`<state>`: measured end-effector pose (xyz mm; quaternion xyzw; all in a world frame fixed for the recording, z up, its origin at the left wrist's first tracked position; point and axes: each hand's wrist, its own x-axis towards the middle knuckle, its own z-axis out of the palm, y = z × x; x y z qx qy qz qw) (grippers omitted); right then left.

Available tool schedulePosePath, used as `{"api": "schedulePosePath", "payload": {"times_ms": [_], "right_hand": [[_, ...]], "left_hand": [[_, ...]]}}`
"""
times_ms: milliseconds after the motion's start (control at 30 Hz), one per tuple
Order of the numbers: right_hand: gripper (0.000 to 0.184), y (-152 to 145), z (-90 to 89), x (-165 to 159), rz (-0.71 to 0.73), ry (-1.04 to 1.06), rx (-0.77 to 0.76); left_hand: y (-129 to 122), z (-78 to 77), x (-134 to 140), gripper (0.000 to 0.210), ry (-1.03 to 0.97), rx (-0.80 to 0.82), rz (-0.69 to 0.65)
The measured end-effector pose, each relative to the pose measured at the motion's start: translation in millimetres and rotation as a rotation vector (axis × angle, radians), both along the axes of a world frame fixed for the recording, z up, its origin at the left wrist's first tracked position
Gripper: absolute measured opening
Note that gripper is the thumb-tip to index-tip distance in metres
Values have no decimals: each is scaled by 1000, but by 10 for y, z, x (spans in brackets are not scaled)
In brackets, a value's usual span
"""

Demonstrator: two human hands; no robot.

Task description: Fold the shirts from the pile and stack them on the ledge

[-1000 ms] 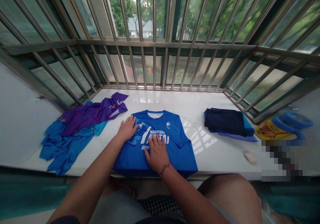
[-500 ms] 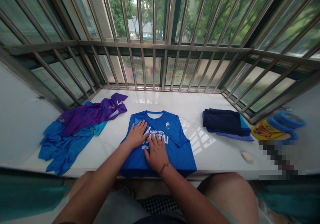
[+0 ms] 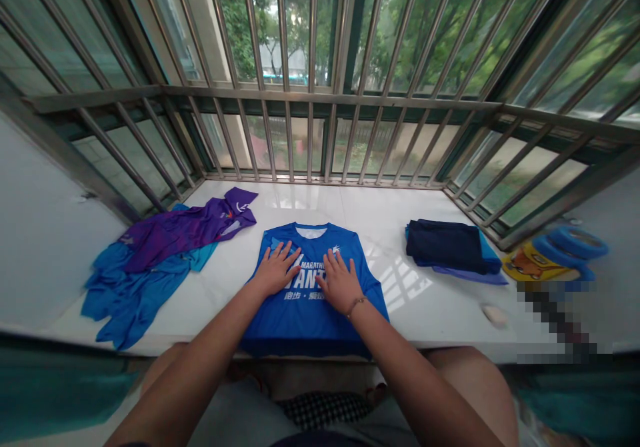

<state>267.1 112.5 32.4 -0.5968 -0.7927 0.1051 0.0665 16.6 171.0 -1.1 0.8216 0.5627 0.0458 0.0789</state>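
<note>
A blue sleeveless running shirt (image 3: 310,324) with white lettering lies spread face up on the white window sill, its neckline toward the window and its hem at the sill's front edge. On the left side of its chest print rests my left hand (image 3: 275,268), flat with fingers spread. My right hand (image 3: 343,280), with a bracelet at the wrist, lies flat on the right side of the print, fingers apart. Parts of the lettering are hidden under both hands.
Crumpled purple and blue clothes (image 3: 165,247) lie at the left. To the right sits a folded dark stack of clothes (image 3: 445,244), near a yellow and blue container (image 3: 545,254) and a small pale object (image 3: 494,314). Metal bars (image 3: 330,94) line the window behind.
My right hand has slid right and slightly up across the shirt, uncovering some lettering. The shirt's right side looks flatter. My left hand has stayed nearly in place.
</note>
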Motion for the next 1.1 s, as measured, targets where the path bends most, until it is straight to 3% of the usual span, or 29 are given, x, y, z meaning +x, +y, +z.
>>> {"api": "schedulePosePath", "payload": {"times_ms": [233, 367, 500, 600, 800, 967, 1100], "right_hand": [[73, 184, -152, 60, -10, -27, -55], [67, 286, -96, 119, -32, -7, -52], [52, 666, 113, 444, -240, 1, 18], [45, 1061, 259, 729, -371, -23, -13], [23, 1626, 322, 1032, -412, -16, -193], [19, 1788, 266, 1093, -445, 72, -246], [23, 1863, 251, 1091, -511, 169, -239]], "left_hand": [[-33, 1, 16, 68, -7, 6, 5], [9, -25, -4, 65, -50, -9, 13], [294, 67, -186, 55, -211, 2, 45], [652, 219, -437, 51, -209, 32, 196], [1253, 421, -856, 25, -137, -130, 472], [1422, 481, -904, 24, -236, -328, 523], [1423, 538, -824, 29, -393, -361, 587]]}}
